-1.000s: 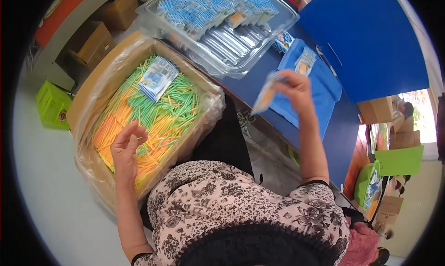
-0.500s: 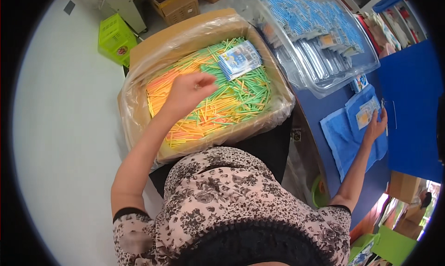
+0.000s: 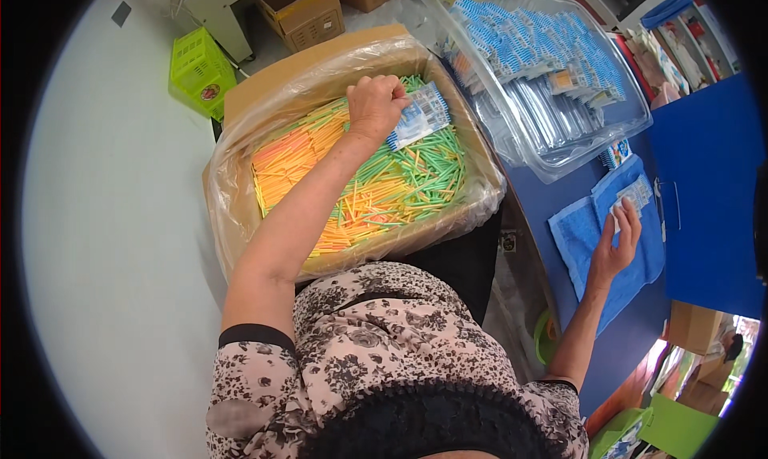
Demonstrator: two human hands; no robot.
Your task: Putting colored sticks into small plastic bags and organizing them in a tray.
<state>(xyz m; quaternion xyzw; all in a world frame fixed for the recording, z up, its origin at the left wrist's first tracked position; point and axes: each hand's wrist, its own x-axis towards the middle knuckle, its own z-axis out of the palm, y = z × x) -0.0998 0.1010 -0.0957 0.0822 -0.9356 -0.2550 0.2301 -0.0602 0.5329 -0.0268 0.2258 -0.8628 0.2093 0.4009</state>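
Basically, blue-white packet (image 3: 424, 120), upper centre, long axis apparently rising rightward, lies just right of the nearer left hand (image 3: 374, 107), curled, grip unclear; right hand (image 3: 617, 245), loosely bent, hold unclear, overlaps pale packet (image 3: 638, 192), frame right.

Two hands show, one left hand (image 3: 376, 111) and one right hand (image 3: 614, 255). There is one big box (image 3: 320, 57) with lots of thin sticks (image 3: 432, 167), too many to count. One loose packet (image 3: 424, 121) lies on them. One clear tub (image 3: 596, 155) has many small packets (image 3: 536, 39), too packed to count. One packet by the tub (image 3: 616, 152) and one packet on the cloth (image 3: 638, 192) make two more. I can't tell if the blue cloth (image 3: 588, 239) is one piece or two. I see one blue surface (image 3: 620, 363), one green basket (image 3: 198, 68) and at least three smaller boxes (image 3: 300, 17).
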